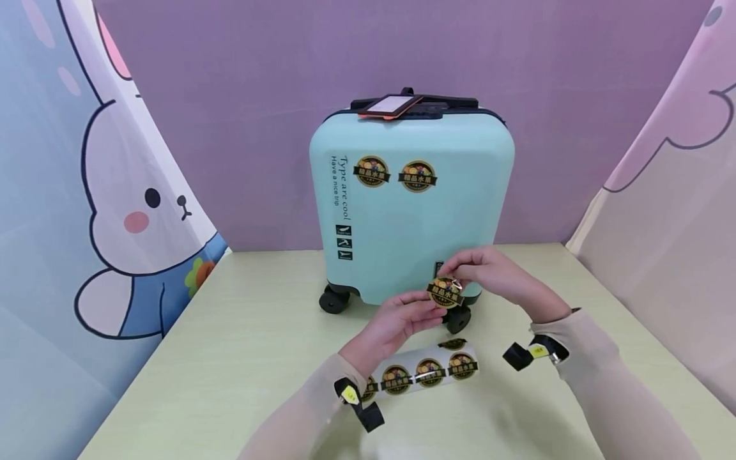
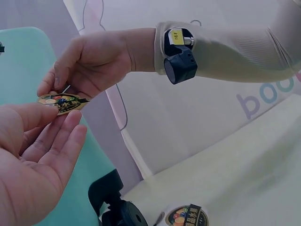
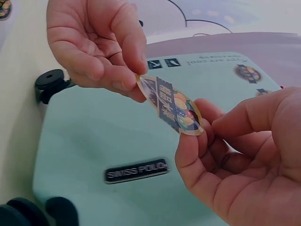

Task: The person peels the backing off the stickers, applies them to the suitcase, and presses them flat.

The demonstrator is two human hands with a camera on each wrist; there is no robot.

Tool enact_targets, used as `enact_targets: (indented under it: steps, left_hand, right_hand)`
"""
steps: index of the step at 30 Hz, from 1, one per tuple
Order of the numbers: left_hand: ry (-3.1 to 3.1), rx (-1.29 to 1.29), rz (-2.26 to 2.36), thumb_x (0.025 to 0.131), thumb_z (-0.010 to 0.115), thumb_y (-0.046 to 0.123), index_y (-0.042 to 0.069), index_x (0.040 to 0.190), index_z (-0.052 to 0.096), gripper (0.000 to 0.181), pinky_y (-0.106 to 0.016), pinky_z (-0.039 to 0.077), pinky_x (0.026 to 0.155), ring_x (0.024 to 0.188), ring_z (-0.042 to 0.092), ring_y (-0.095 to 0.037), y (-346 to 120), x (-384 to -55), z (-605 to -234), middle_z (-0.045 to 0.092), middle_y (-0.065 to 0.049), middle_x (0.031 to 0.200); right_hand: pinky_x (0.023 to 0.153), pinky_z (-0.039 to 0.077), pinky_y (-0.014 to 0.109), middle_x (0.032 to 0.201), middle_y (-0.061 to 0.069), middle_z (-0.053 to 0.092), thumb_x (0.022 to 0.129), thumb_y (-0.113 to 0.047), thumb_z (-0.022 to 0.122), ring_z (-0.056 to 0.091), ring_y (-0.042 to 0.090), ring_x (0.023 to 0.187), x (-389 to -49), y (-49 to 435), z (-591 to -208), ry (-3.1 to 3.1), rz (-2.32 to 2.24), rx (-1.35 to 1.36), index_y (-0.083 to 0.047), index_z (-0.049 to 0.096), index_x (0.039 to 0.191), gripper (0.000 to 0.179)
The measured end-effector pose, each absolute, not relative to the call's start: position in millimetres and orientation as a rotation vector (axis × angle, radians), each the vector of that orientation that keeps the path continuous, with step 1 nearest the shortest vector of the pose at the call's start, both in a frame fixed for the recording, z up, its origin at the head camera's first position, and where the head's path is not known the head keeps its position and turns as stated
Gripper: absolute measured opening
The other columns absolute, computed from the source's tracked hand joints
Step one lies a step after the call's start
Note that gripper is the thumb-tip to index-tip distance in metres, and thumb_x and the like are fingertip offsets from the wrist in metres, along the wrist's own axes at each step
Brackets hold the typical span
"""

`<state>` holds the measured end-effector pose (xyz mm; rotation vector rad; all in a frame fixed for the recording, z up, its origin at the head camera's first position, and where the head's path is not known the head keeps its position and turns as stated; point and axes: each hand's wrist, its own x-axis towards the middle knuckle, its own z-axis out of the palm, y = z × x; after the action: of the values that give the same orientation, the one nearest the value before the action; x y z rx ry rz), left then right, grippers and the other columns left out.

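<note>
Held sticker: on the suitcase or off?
Off: left grip and right grip pinch the held sticker in midair, before the suitcase.

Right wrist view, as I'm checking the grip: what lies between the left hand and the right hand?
A round sticker, pinched by the left hand at one edge and the right hand at the other; the right wrist view shows it.

This looks like a curtained booth: a purple backdrop and cartoon-printed hangings border a tabletop.
</note>
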<state>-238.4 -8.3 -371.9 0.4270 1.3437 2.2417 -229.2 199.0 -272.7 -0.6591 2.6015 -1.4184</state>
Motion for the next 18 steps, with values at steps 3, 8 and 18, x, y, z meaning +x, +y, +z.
enact_targets:
  steps: [3, 8, 18]
  left_hand:
    - [1.331, 0.43, 2.259, 0.097, 0.054, -0.006, -0.009, 0.121, 0.061, 0.025, -0.039, 0.054, 0.096, 0.093, 0.071, -0.019, -7.5, -237.9, -366.9, 0.072, -0.012, 0.101]
    - [1.293, 0.432, 2.291, 0.097, 0.052, -0.009, 0.0, 0.108, 0.066, 0.02, -0.038, 0.054, 0.095, 0.09, 0.071, -0.018, -5.1, -238.7, -358.1, 0.072, -0.009, 0.094]
    - [1.239, 0.436, 2.337, 0.097, 0.05, -0.011, 0.011, 0.095, 0.069, 0.029, -0.034, 0.056, 0.092, 0.087, 0.071, -0.016, -3.8, -243.6, -345.1, 0.073, -0.007, 0.089]
  right_hand:
    - [0.081, 0.055, 0.039, 0.117, 0.019, 0.066, 0.101, -0.003, 0.048, 0.061, 0.017, 0.088, -229.1, 199.7, -267.9, 2.594, -1.446, -0.664, 0.009, 0.067, 0.116, 0.027]
    - [0.08, 0.055, 0.039, 0.115, 0.019, 0.066, 0.101, -0.002, 0.047, 0.061, 0.017, 0.083, -229.4, 200.5, -259.1, 2.601, -1.469, -0.687, 0.01, 0.067, 0.116, 0.027]
    - [0.079, 0.056, 0.038, 0.114, 0.02, 0.067, 0.1, -0.001, 0.047, 0.061, 0.014, 0.085, -228.8, 196.5, -241.7, 2.627, -1.498, -0.712, 0.012, 0.067, 0.114, 0.027]
